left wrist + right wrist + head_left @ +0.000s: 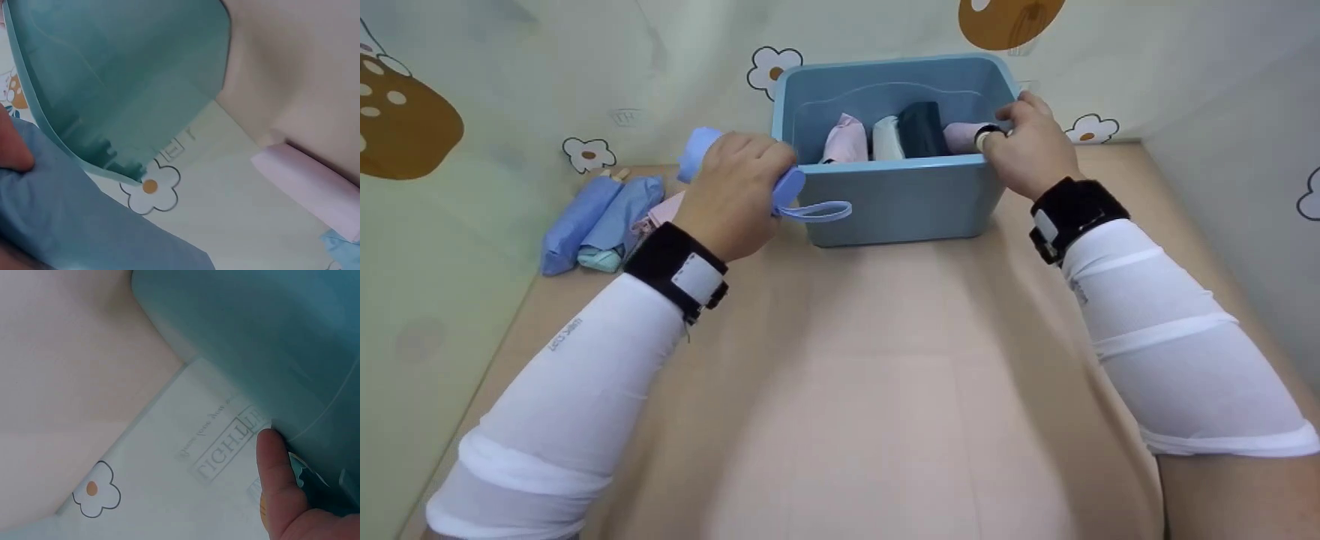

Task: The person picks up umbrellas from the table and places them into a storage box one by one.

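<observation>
left hand (739,191): i see it gripping a blue umbrella (107,208)
right hand (1031,146): grasping the bin (900,199)
umbrella step: loading, i judge
bin approach: next likely needs lifting over the rim

Room before bin (900,202), rolled umbrellas (579,225) blocking left

Bin (900,206) at far end of counter (877,420), wall (697,90) behind; four bundles (846,141) inside, in row L to R. Folded umbrellas (577,225) on counter, far L, i.e. L of bin. Held umbrella (95,208) in left grip (739,187), btwn group & bin, nr latter's L side; right grip (1027,146) at R rim.
</observation>
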Demonstrator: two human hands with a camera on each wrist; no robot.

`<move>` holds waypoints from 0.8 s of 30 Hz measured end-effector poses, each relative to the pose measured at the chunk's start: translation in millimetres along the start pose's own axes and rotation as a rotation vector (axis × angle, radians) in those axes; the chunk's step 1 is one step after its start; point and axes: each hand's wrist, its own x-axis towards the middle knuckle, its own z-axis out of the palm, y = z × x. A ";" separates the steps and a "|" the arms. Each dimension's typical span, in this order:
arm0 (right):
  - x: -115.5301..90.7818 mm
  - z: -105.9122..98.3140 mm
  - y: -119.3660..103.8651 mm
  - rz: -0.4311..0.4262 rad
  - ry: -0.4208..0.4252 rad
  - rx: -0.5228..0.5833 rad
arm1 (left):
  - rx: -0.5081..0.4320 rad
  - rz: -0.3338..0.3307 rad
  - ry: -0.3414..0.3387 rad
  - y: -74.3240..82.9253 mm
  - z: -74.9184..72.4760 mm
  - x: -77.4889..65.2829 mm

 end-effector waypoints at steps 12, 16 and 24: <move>0.0 -0.6 -0.7 0.018 -0.010 0.016 | -0.030 0.103 0.030 27.0 0.0 13.6; -0.9 -1.5 -0.7 0.024 -0.006 0.019 | 0.005 0.181 0.047 35.7 2.0 17.3; -0.5 0.3 -2.1 0.033 -0.004 0.021 | 0.018 0.202 0.075 36.6 11.6 24.9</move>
